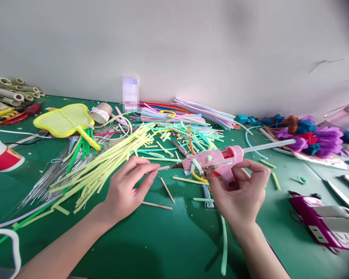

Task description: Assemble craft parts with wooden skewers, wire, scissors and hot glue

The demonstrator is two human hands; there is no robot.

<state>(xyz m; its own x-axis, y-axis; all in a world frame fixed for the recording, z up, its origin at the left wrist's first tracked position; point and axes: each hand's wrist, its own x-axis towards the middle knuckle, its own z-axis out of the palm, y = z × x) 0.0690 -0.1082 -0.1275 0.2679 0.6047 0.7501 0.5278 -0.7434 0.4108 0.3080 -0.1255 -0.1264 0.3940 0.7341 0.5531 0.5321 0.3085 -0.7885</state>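
My right hand is wrapped round the handle of a pink glue gun, whose nozzle points left. A long clear glue stick sticks out of its back end. Between thumb and fingers, my left hand pinches a short thin tan stick. The stick's free end is at the nozzle tip; whether they touch I cannot tell. Below on the green table lie two more tan sticks, one slanted and one nearly level.
Pale yellow pipe cleaners spread left of centre, beside thin metal wires. A yellow leaf-shaped piece, a red-and-white cup and bamboo tubes stand left. Right are purple flowers and a magenta power strip.
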